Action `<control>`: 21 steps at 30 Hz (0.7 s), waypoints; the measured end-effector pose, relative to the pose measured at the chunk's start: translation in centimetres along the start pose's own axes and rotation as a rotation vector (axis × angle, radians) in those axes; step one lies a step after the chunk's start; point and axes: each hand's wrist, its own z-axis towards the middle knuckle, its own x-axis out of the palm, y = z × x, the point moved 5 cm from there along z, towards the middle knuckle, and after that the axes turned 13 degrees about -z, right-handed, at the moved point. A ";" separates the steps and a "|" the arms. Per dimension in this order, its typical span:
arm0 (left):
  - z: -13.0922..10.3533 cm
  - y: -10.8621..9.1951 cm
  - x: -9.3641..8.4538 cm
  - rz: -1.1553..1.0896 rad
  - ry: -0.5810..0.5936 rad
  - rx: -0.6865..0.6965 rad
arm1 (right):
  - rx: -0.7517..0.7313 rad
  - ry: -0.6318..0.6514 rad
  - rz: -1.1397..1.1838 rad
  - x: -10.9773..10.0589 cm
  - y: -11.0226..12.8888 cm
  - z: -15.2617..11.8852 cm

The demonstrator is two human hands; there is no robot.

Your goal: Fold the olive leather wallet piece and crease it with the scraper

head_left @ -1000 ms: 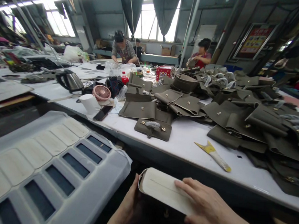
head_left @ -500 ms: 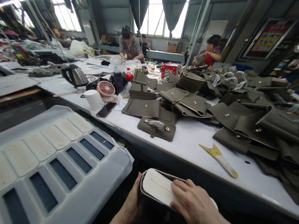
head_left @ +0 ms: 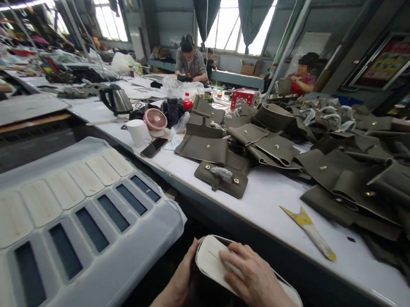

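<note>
1. Cream flat oblong panel (head_left: 214, 263) sitting atop a dark bag body, low centre of view, below the near edge of the white worktop (head_left: 269, 196).
2. Right hand (head_left: 252, 278) lies flat on the panel, fingers (head_left: 234, 257) spread apart, pressing its top face, not clamped.
3. Left hand (head_left: 182, 279) cups the panel's left end; fingers hidden behind, cannot tell their state.
4. Grey moulded tray (head_left: 119, 255) with cream inserts and dark slots sits to the left.
5. On the worktop: yellow-handled scraper (head_left: 308, 232), olive leather flap pieces (head_left: 220, 178), pink small fan (head_left: 155, 120), white cup (head_left: 136, 132), black phone (head_left: 154, 146).
</note>
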 end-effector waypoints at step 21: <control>0.1 -0.4 -0.4 0.109 0.021 0.163 | -0.007 0.060 -0.110 1.6 2.3 2.0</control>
